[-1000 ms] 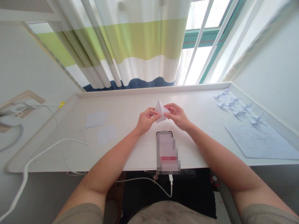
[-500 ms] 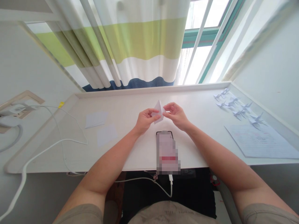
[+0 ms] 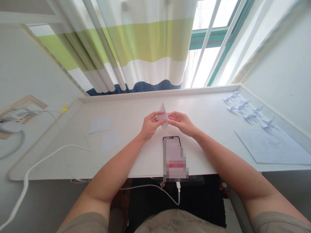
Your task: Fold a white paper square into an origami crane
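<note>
I pinch the folded paper piece (image 3: 163,114) between my left hand (image 3: 150,124) and right hand (image 3: 182,123), raised above the bench (image 3: 136,155) at frame centre. Step in hand, by my judgement: creasing a fold. Next move calls for aligned edges and firm fingertip pressure.

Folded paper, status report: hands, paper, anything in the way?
Left hand and right hand both pinch folded paper above desk. Phone lies just below, apart from it.

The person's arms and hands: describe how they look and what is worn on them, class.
Both forearms are bare up to short khaki-olive sleeves at the picture's bottom edge. The left hand and right hand wear no gloves; no watch, ring or bracelet shows.
</note>
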